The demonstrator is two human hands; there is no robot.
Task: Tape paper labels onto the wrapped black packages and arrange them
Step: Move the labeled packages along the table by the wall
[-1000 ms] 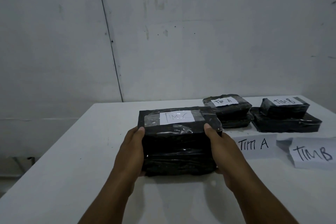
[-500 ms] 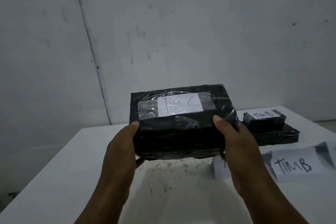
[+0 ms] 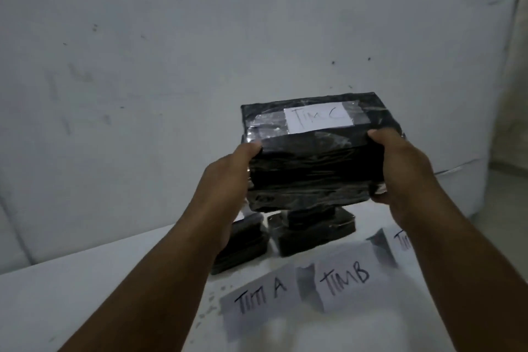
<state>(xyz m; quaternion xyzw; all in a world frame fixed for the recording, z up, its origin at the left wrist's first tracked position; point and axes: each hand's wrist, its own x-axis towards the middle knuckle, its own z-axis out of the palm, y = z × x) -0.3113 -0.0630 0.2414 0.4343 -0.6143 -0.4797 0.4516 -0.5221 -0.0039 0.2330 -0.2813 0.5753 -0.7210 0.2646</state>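
Two hands, our left hand (image 3: 228,180) and right hand (image 3: 400,168), clamp the labelled package (image 3: 314,168) by its short ends, its length crosswise, above the table's (image 3: 85,294) third sign (image 3: 403,240).

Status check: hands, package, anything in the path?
Both hands, left and right, grip the TIM C package, held airborne. Two black stacks directly below. Paper signs in front.

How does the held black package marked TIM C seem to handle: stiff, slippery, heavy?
The black package probably handles stiff: it keeps a blocky shape lifted between the left hand and right hand. Its glossy wrap may be a bit slippery. The two-handed grip hints at some weight, though that is uncertain.
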